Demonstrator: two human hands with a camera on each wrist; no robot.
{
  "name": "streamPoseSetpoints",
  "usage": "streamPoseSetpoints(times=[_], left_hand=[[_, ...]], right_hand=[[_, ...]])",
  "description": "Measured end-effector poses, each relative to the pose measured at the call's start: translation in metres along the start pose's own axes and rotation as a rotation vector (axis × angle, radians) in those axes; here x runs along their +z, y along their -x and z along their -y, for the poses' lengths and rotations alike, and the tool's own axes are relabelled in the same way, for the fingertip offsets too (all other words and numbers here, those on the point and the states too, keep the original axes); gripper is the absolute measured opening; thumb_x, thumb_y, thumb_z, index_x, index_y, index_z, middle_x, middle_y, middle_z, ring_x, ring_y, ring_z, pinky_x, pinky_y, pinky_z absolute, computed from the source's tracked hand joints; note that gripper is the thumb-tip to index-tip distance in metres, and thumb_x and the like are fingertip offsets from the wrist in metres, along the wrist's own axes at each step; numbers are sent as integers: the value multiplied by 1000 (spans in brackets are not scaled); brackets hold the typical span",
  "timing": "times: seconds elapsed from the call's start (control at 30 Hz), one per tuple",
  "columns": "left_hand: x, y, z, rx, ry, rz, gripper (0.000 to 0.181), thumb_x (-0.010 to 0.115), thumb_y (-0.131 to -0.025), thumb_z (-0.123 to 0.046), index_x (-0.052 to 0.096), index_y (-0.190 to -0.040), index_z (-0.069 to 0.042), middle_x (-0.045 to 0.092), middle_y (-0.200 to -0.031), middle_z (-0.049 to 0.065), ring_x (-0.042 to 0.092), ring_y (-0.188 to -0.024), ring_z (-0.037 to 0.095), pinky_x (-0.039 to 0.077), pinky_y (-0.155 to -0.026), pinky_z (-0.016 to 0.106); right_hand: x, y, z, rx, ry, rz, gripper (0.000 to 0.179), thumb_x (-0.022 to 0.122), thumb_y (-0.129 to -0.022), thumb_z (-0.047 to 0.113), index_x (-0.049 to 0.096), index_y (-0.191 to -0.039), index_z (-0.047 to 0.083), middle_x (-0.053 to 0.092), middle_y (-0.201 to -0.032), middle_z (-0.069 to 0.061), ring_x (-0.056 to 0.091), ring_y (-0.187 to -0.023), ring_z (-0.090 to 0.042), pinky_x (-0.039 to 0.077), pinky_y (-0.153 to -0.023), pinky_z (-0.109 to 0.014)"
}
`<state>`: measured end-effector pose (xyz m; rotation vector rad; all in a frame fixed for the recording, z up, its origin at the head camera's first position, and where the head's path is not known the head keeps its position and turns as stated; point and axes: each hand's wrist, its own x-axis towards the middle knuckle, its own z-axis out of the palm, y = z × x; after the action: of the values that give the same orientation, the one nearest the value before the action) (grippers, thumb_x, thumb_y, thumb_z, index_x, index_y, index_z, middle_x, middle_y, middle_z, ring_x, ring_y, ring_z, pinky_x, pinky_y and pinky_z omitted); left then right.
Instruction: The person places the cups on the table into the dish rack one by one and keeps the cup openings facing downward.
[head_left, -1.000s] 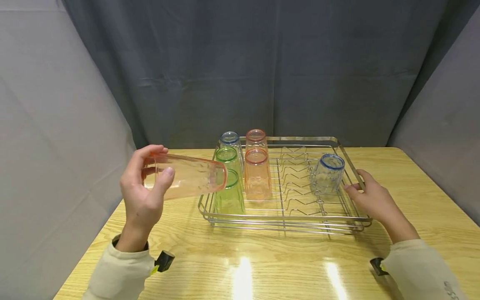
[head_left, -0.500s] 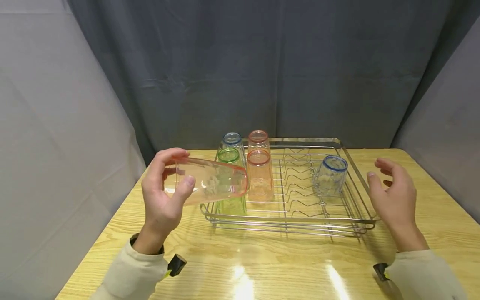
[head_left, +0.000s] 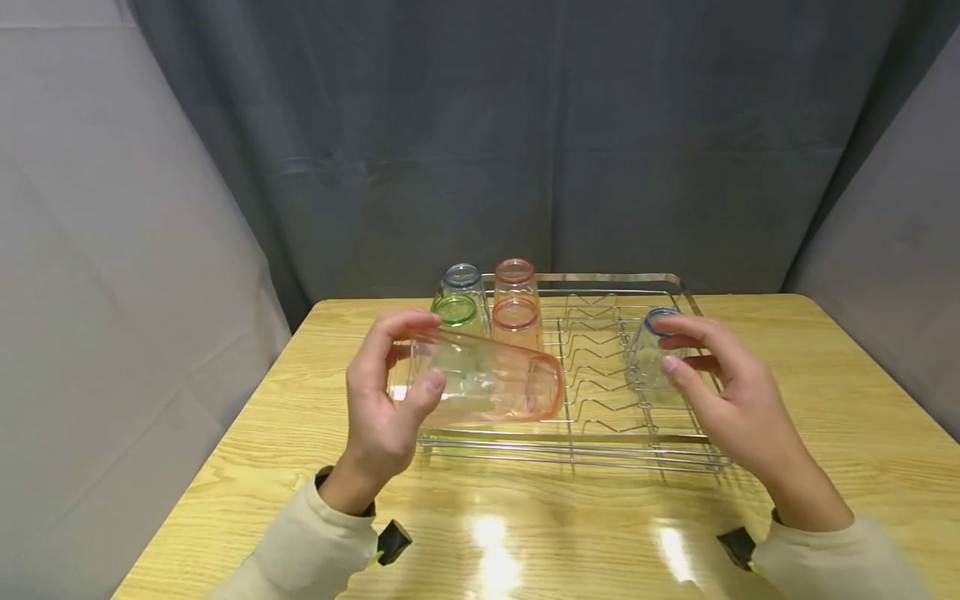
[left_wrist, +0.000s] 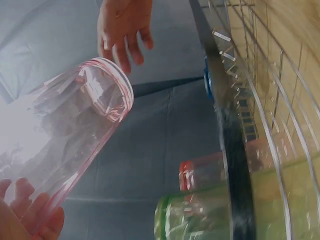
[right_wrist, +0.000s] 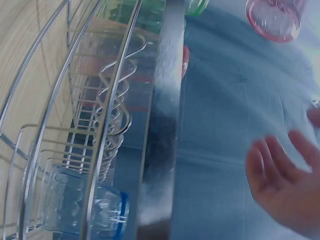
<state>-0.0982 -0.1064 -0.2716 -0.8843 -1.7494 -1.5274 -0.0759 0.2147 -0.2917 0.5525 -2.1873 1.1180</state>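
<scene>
My left hand (head_left: 390, 400) grips a clear pink-tinted drinking glass (head_left: 487, 387) around its left end, holding it on its side above the front of the wire dish rack (head_left: 600, 437). The glass's base end points right, and in the left wrist view the pink glass (left_wrist: 75, 115) slants up beside the rack. My right hand (head_left: 731, 392) hovers with loosely bent fingers and nothing in them, in front of a short blue-rimmed glass (head_left: 647, 358) at the rack's right side. In the right wrist view those fingers are apart from the blue glass (right_wrist: 85, 205).
Upside-down glasses stand at the rack's left: a green one (head_left: 456, 310), a blue one (head_left: 462, 277) and two pink ones, the rear pink glass (head_left: 514, 275) behind the other. A wooden table (head_left: 300, 400) carries the rack. A grey curtain (head_left: 420, 150) hangs behind.
The left hand has carried the pink glass right, in front of the green glass. The right hand has let go of the rack's right rim and moved left over the rack.
</scene>
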Motion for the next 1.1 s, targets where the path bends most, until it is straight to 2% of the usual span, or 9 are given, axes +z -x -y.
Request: streamPoseSetpoints(times=[0.17,0.3,0.37,0.47,0.53,0.73,0.87,0.97,1.1], left_hand=[[17,7,-1,-28,56,30,45,57,-85,-25,57,-117,7,61,-112,22,59,-104,15,49,-84,28],[31,10,-3,-25,104,51,44,55,-83,-18,55,-118,7,60,-114,23,58,-107,15,50,-85,28],[35,10,-4,-14,116,53,44,54,-83,-17,55,-119,8,60,-114,24,57,-108,16,50,-85,28],[37,10,-6,-6,126,53,44,53,-82,-16,54,-119,8,58,-113,25,57,-108,16,50,-84,28],[37,10,-6,-4,124,49,44,53,-82,-16,54,-118,9,59,-113,26,57,-108,16,50,-84,28],[35,12,-5,-9,112,42,44,53,-83,-18,55,-119,8,60,-114,24,58,-107,16,51,-84,29],[38,14,-4,-16,94,63,43,53,-83,-17,55,-119,6,60,-114,23,58,-107,16,50,-86,30],[39,16,-2,-12,83,65,43,53,-82,-15,55,-120,6,60,-115,23,58,-108,17,50,-91,31],[38,18,0,-7,87,54,44,51,-81,-11,53,-120,8,59,-116,25,58,-109,18,49,-95,30]], right_hand=[[10,1,9,-46,-41,180,53,63,-88,-10,55,-137,9,57,-129,14,57,-109,5,46,-87,-7],[18,4,11,-94,-74,282,52,59,-91,-6,53,-140,10,57,-134,11,57,-112,3,49,-88,-13],[20,5,12,-101,-93,317,49,55,-94,-5,52,-141,10,58,-135,9,58,-107,2,50,-84,-16],[21,7,15,-78,-109,350,47,50,-98,-3,51,-143,13,58,-135,10,60,-108,3,52,-84,-17],[20,8,16,-79,-117,370,50,52,-97,-3,49,-144,14,60,-134,8,62,-106,2,53,-84,-17],[19,13,19,-73,-166,481,80,69,-85,0,33,-154,16,55,-141,2,60,-116,-3,52,-94,-19],[26,13,23,-31,-169,461,84,76,-83,4,34,-154,17,54,-145,-3,55,-124,2,46,-99,-16],[31,10,27,-29,-141,423,81,79,-81,6,39,-151,18,55,-143,-6,56,-122,3,48,-98,-17],[34,8,27,-31,-137,419,79,78,-82,6,41,-150,19,57,-142,-6,58,-120,2,50,-96,-19]])
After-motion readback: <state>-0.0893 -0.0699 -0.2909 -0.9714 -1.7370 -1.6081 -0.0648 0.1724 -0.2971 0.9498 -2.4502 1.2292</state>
